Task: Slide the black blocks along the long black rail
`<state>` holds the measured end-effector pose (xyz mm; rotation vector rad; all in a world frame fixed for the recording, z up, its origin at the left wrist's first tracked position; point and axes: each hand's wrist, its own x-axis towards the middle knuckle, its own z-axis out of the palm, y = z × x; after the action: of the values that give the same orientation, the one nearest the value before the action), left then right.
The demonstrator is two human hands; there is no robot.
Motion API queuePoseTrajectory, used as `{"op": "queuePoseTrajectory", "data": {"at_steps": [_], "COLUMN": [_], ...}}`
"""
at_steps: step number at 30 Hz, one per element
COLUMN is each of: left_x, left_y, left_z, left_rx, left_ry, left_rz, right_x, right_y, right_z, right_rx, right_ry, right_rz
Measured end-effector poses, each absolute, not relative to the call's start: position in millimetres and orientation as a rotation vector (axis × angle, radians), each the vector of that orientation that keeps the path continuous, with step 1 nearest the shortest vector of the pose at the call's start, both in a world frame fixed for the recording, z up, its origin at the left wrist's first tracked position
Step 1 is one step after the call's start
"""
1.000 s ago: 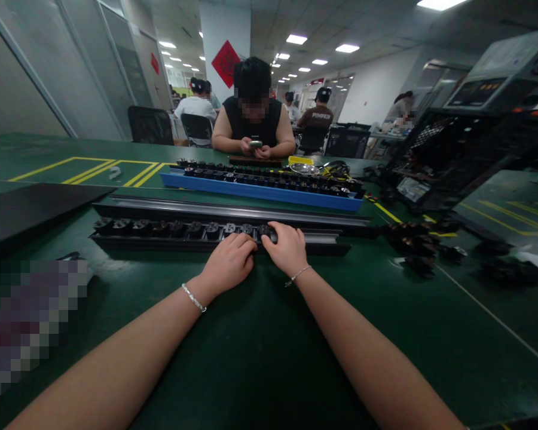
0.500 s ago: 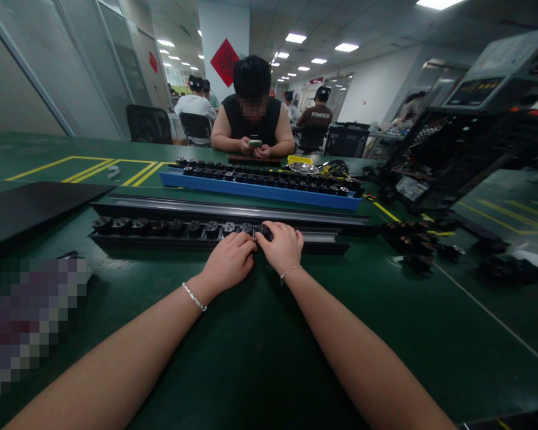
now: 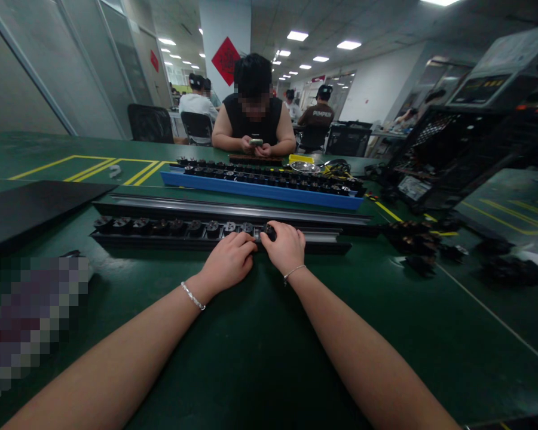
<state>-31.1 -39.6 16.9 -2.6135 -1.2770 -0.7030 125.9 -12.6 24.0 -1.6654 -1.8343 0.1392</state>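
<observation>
A long black rail [image 3: 134, 240] lies across the green table [image 3: 260, 334] in front of me, with several small black round parts [image 3: 174, 226] seated in a row along it. My left hand [image 3: 228, 260] rests curled against the rail's near edge, fingers closed. My right hand [image 3: 286, 246] sits beside it, fingers bent over the last black part in the row [image 3: 269, 230]. Both wrists wear thin bracelets.
A second black rail [image 3: 233, 209] lies just behind, then a blue tray [image 3: 260, 192] of similar parts. Loose black parts [image 3: 412, 242] are heaped at the right. A black sheet [image 3: 31, 206] lies left. A person sits opposite with a phone.
My right hand slid a little left and back right along the rail over the end part. The left hand has barely moved.
</observation>
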Motion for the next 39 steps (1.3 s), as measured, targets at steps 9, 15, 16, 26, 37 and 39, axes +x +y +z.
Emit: {"op": "queuePoseTrajectory", "data": {"at_steps": [9, 15, 16, 26, 37, 39], "left_x": [-32, -33, -33, -33, -33, -33], "left_y": [-39, -40, -40, -39, -40, -40], "left_z": [17, 16, 16, 16, 17, 17], "left_rx": [-2.621, -2.625, -2.625, -2.615, -2.620, -2.619], "left_ry": [-1.250, -1.251, -1.249, -1.240, -1.238, -1.240], "left_rz": [-0.728, -0.735, -0.738, -0.737, -0.749, -0.745], "right_x": [132, 134, 134, 146, 149, 150], "right_y": [-12, -11, -11, -11, -9, -9], "right_z": [25, 24, 24, 24, 24, 24], "right_rx": [-1.663, -1.657, -1.660, -1.717, -1.721, -1.727], "right_ry": [-1.822, -1.818, -1.815, -1.763, -1.757, -1.760], "right_rz": [0.121, 0.107, 0.105, 0.075, 0.028, 0.030]}}
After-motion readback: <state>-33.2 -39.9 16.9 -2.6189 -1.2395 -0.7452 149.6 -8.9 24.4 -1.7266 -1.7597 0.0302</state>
